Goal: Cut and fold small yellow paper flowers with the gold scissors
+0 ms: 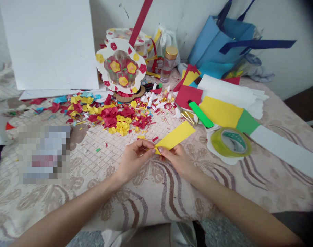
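Observation:
A yellow paper strip (175,135) is held between both hands above the patterned tablecloth (146,206). My left hand (135,157) pinches its lower left end with thumb and fingers. At the same end my right hand (178,159) grips it, the thumb pressed on top of the paper. The strip's far end points up and to the right, free of the fingers. Just beyond the hands lies a heap of small red and yellow paper flowers (115,118) among scraps.
To the right lie a tape roll (230,142), a green utility knife (201,115), scissors (187,116) and coloured paper sheets (221,111). Behind stand a flower-decorated paper piece (120,44), a gold-lidded bottle (169,63) and a blue bag (210,41). A white glue gun (0,128) is at left.

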{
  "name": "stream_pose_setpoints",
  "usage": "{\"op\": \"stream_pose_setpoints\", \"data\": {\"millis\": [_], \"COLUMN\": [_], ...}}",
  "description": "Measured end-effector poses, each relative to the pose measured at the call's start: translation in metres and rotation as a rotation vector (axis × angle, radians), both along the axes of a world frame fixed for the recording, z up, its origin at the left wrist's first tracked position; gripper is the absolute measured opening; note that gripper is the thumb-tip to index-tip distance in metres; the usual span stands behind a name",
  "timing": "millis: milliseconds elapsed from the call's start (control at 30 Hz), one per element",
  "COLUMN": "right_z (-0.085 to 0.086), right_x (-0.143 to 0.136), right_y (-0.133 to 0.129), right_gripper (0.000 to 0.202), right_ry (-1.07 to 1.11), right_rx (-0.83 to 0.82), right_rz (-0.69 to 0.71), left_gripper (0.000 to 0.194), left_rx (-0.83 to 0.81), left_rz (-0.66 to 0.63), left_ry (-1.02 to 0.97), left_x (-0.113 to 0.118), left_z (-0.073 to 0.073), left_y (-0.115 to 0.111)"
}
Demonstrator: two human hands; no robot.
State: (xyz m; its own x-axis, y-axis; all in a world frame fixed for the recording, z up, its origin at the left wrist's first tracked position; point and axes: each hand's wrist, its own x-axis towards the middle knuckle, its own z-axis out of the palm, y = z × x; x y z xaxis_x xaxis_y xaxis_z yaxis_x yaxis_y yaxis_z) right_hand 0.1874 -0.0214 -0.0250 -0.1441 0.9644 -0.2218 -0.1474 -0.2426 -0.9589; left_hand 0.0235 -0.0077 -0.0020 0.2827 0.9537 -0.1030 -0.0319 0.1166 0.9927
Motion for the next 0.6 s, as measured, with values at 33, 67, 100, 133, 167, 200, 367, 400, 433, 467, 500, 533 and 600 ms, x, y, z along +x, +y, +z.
{"op": "stream_pose_setpoints", "data": {"millis": [33, 67, 100, 133, 167, 200, 367, 400, 433, 467, 500, 533, 600], "right_z": [0.0003, 0.0004, 0.0004, 0.0004, 0.0005, 0.0006, -0.0008, -0.0017, -0.0026, -0.0035, -0.0041, -0.0045, -0.0040], "right_x": [-0.0002, -0.0005, -0.0009, -0.0013, -0.0017, -0.0020, -0.0015, -0.0011, -0.0007, -0.0003, 0.0000, 0.0002, 0.0003], "right_y": [-0.0003, -0.0006, -0.0009, -0.0010, -0.0011, -0.0011, -0.0004, -0.0003, -0.0003, -0.0005, -0.0007, -0.0009, -0.0014], "right_gripper": [0.019, 0.020, 0.020, 0.021, 0.021, 0.021, 0.019, 0.019, 0.018, 0.017, 0.017, 0.017, 0.017], "right_ry": [-0.007, -0.005, 0.005, 0.018, 0.031, 0.037, 0.009, 0.008, 0.010, 0.013, 0.014, 0.011, 0.002], "right_rx": [-0.006, -0.008, -0.007, -0.004, 0.001, 0.003, 0.002, 0.005, 0.009, 0.012, 0.016, 0.019, 0.022], "right_rz": [0.007, 0.007, 0.004, 0.006, 0.011, 0.022, 0.015, -0.003, -0.020, -0.034, -0.045, -0.053, -0.064], "left_gripper": [0.011, 0.012, 0.014, 0.016, 0.018, 0.019, 0.024, 0.025, 0.027, 0.028, 0.028, 0.026, 0.023], "left_rx": [0.001, 0.000, -0.004, -0.005, -0.003, 0.002, 0.016, 0.015, 0.010, -0.003, -0.025, -0.056, -0.135], "left_rz": [0.004, 0.009, 0.015, 0.022, 0.028, 0.031, 0.010, 0.003, -0.004, -0.010, -0.016, -0.022, -0.041], "left_ry": [0.000, -0.006, -0.016, -0.025, -0.031, -0.034, -0.041, -0.044, -0.047, -0.050, -0.056, -0.062, -0.076], "left_x": [0.0001, 0.0002, 0.0002, 0.0002, 0.0001, -0.0001, -0.0007, -0.0007, -0.0006, -0.0004, -0.0002, 0.0000, 0.0004], "left_z": [-0.0003, -0.0010, -0.0017, -0.0026, -0.0034, -0.0041, -0.0055, -0.0054, -0.0054, -0.0052, -0.0050, -0.0047, -0.0039], "left_y": [-0.0002, -0.0003, -0.0004, -0.0004, -0.0005, -0.0005, -0.0010, -0.0011, -0.0012, -0.0011, -0.0010, -0.0008, -0.0002]}}
